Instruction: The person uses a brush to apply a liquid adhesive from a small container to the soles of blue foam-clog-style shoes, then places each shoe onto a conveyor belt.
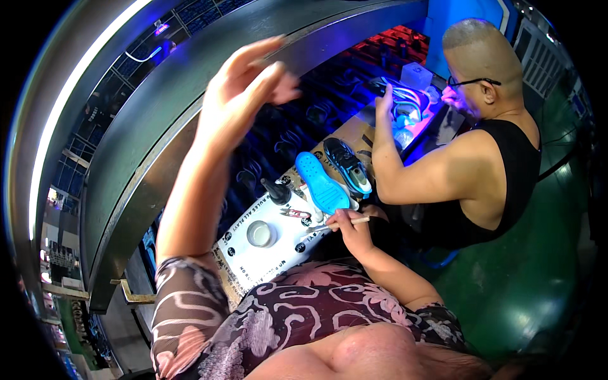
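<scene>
My left hand (244, 88) is raised high over the far left side of the bench, slightly blurred, fingers apart with nothing visible in it. Down by the table's near edge, my right hand (354, 235) grips a brush (360, 220) with a pale wooden handle, its tip pointing left over the white sheet. Just beyond that hand lies a bright blue shoe sole (321, 180), tread details hard to make out. A black sneaker with a blue-and-white edge (346, 163) rests to its right. Left of the brush are red-handled thread snips (296, 213) and a small round cup (259, 234).
A dark cone-shaped object (275, 190) stands behind the snips. The printed white sheet (278, 250) covers cardboard. A co-worker (481, 145) at right handles shoe parts under violet light. A long metal frame (136, 183) curves along the left; dark shoes lie beneath it.
</scene>
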Demonstrator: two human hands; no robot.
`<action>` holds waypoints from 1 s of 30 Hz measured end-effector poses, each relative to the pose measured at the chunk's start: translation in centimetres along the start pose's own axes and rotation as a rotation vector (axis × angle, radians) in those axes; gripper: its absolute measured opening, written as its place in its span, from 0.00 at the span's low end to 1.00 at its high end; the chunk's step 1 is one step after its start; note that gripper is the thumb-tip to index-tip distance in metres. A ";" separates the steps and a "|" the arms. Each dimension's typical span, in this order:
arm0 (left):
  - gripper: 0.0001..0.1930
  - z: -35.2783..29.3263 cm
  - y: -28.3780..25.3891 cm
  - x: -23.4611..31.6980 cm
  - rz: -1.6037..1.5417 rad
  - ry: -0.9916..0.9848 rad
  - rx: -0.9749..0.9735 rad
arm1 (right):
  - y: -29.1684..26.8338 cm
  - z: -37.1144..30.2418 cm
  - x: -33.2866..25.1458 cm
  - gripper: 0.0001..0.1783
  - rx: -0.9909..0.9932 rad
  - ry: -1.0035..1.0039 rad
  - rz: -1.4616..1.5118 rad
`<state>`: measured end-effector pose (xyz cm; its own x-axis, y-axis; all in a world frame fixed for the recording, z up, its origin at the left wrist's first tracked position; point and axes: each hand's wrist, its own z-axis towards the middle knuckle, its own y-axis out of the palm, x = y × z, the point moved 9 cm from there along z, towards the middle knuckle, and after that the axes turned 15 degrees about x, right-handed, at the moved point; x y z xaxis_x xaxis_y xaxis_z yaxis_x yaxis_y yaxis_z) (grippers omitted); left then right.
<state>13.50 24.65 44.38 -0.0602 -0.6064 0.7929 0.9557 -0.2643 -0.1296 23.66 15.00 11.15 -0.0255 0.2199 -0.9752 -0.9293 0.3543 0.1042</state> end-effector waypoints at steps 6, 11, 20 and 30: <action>0.10 -2.9 -23.3 3.8 1.287 0.374 0.406 | 3.0 -0.6 1.1 0.22 -0.129 0.101 0.240; 0.21 -8.4 -50.6 0.8 1.864 -0.009 0.426 | 6.1 -1.3 4.1 0.14 -0.203 0.247 0.340; 0.15 -7.1 -55.0 -6.8 1.187 -0.381 0.360 | 6.8 -2.6 4.4 0.11 -0.148 0.478 0.310; 0.13 -4.9 -51.9 -7.1 1.220 -0.230 0.095 | 7.6 -2.1 5.1 0.12 -0.043 0.580 0.267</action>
<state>-37.13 39.00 42.59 0.9236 -0.2698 0.2724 0.3698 0.4397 -0.8185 15.70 16.89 6.52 -0.4423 -0.2366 -0.8651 -0.8770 0.3162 0.3618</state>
